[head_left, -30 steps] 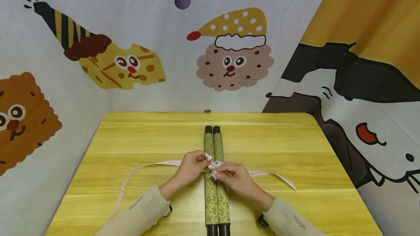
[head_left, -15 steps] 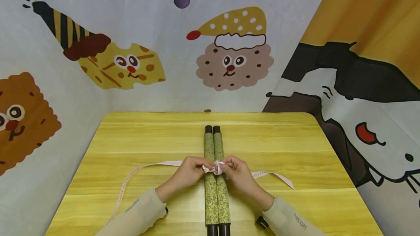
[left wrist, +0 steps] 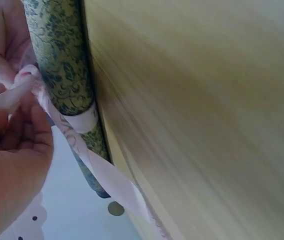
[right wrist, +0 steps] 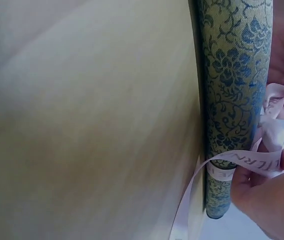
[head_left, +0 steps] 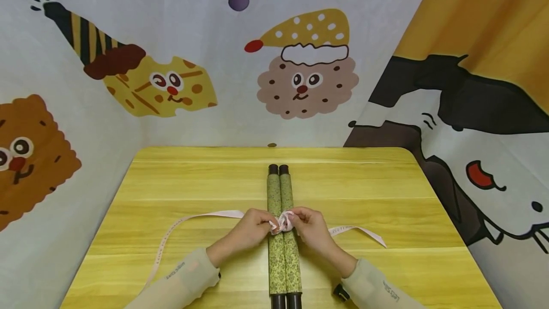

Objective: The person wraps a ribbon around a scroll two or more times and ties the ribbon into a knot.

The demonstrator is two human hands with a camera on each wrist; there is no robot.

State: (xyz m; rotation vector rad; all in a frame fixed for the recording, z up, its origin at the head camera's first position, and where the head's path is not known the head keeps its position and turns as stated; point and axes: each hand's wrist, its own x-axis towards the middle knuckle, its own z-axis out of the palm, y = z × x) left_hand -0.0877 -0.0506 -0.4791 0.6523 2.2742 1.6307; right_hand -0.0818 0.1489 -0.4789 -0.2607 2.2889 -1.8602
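Observation:
Two rolled scrolls (head_left: 276, 263) lie side by side on the table, covered in green floral brocade with dark end knobs. A pale pink printed ribbon (head_left: 285, 222) circles them, bunched into loops on top. My left hand (head_left: 249, 229) pinches ribbon at the left of the bunch. From the right, my right hand (head_left: 316, 232) pinches a loop between thumb and fingers. In the left wrist view, a ribbon length (left wrist: 114, 182) trails past the scroll (left wrist: 62, 55). The right wrist view shows ribbon crossing my right hand's (right wrist: 272, 197) fingertips. How the knot is made is partly hidden.
One ribbon tail (head_left: 165, 237) curves across the wooden table (head_left: 193, 180) toward the left sleeve. A shorter tail (head_left: 364, 233) lies to the right. Behind the table hangs a cartoon-printed cloth (head_left: 180, 8).
My right hand has moved up from below the bunch to its right side. My left hand has come slightly down. The ribbon there has gathered into a rounder loop; the scrolls stay put.

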